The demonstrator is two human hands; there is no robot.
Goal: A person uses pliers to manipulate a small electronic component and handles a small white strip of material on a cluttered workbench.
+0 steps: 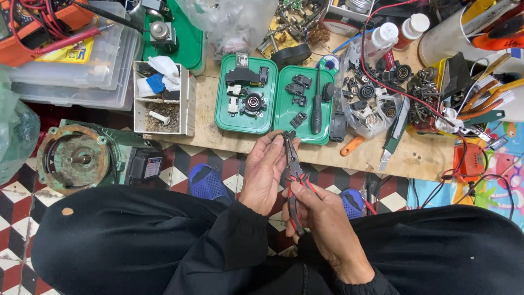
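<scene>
On the far left I see an old greenish electric motor [76, 158] lying on the checkered floor, and above it a stack of clear plastic boxes [82, 71]. Next comes a small white carton [162, 98] with scraps and a bit of cloth inside, standing on the low wooden board [415, 158].

In the middle, two green trays [273, 98] lie side by side on the board, touching each other. They carry small black parts, and a black screwdriver [316, 104] rests in the right one.

Just in front of the trays, over my lap, my left hand [263, 175] has its fingers curled and pinches something small at the tip of the pliers [293, 175]; the piece is too small for me to say what it is. My right hand [326, 229] is closed around the red and black handles of the pliers, which point up toward the trays. Whether the jaws are fully shut I cannot tell.

Further right, a clear bag [371, 104] of black and white parts lies on the board, then a pile of dark screws [420, 93], and an orange tool [468, 161] with red wires at the edge.
</scene>
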